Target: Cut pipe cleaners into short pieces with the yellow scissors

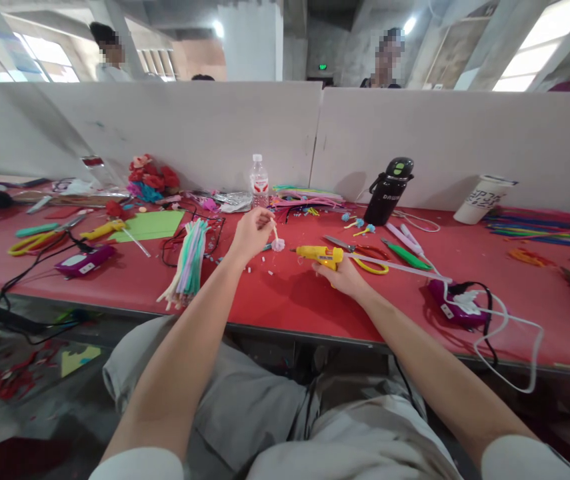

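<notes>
Left grip: the left hand (251, 233) is closed, fingertips pinching a thin pale stick with a fluffy pinkish-white tuft (277, 244), tuft end down, just above the red-covered table (285, 300).
Right grip: the right hand (345, 275) is wrapped round the handle of a yellow plastic glue gun (319, 254), with the nozzle pointing left at the tuft.
Why so: holding the stick by its far end seems meant to keep the fingers away from the nozzle.
Near the hands: yellow-handled scissors (371, 261) lie just beyond the gun, and a bundle of pastel pipe cleaners (189, 260) lies to the left.
Farther out: a purple power block (457, 308) sits to the right, and a black flask (389, 190) stands by the white partition (189, 127).
Hard to make out: I cannot tell whether the nozzle touches the tuft. The trigger finger is hidden.
</notes>
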Tool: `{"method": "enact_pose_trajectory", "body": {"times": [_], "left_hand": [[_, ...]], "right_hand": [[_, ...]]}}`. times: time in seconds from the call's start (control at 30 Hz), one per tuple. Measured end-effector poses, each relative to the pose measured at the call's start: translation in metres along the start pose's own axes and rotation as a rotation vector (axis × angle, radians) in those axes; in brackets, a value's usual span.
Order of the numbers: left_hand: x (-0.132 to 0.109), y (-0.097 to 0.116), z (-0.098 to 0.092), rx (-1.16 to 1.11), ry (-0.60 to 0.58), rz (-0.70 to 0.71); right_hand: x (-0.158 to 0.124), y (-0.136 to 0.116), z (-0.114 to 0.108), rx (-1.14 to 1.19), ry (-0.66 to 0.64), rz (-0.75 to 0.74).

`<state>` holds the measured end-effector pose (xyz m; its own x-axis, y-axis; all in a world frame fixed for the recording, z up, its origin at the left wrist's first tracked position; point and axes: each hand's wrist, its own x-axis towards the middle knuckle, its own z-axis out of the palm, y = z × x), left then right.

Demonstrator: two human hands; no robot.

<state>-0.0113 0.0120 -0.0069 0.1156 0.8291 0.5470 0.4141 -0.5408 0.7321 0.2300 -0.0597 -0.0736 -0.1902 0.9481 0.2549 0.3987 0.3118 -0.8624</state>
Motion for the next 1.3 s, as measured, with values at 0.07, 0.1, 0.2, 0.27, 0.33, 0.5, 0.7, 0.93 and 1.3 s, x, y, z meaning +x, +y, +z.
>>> {"method": "enact_pose_trajectory", "body": {"times": [0.07, 0.1, 0.2, 0.27, 0.33, 0.5, 0.7, 0.93, 1.3], "left_hand": [[0.002, 0.002, -0.006, -0.008, 0.016, -0.006], [0.003, 0.002, -0.008, -0.024, 0.019, -0.011], [0.004, 0.002, -0.011, -0.082, 0.022, -0.03], [0.004, 0.001, -0.012, -0.096, 0.019, -0.035], [0.004, 0.0, -0.011, -0.094, 0.011, -0.032], [0.003, -0.001, -0.012, -0.081, -0.002, -0.002], [0.006, 0.001, -0.015, -0.093, 0.017, 0.001], [0.008, 0.001, -0.015, -0.13, 0.037, -0.003], [0.008, -0.001, -0.014, -0.07, 0.018, 0.028]], "right_hand": [[0.001, 0.004, -0.003, -0.055, 0.047, 0.003], [0.002, 0.006, -0.006, -0.116, 0.074, 0.009], [0.006, 0.012, -0.014, -0.359, 0.13, 0.066], [0.008, 0.014, -0.019, -0.457, 0.137, 0.109], [0.007, 0.016, -0.024, -0.485, 0.136, 0.127], [-0.009, 0.017, -0.039, -0.61, 0.113, 0.125], [-0.056, -0.01, -0.036, -0.681, 0.26, 0.039], [-0.025, -0.051, 0.034, -0.54, -0.163, -0.149], [0.04, -0.041, 0.094, -0.576, -0.217, -0.153]]}}
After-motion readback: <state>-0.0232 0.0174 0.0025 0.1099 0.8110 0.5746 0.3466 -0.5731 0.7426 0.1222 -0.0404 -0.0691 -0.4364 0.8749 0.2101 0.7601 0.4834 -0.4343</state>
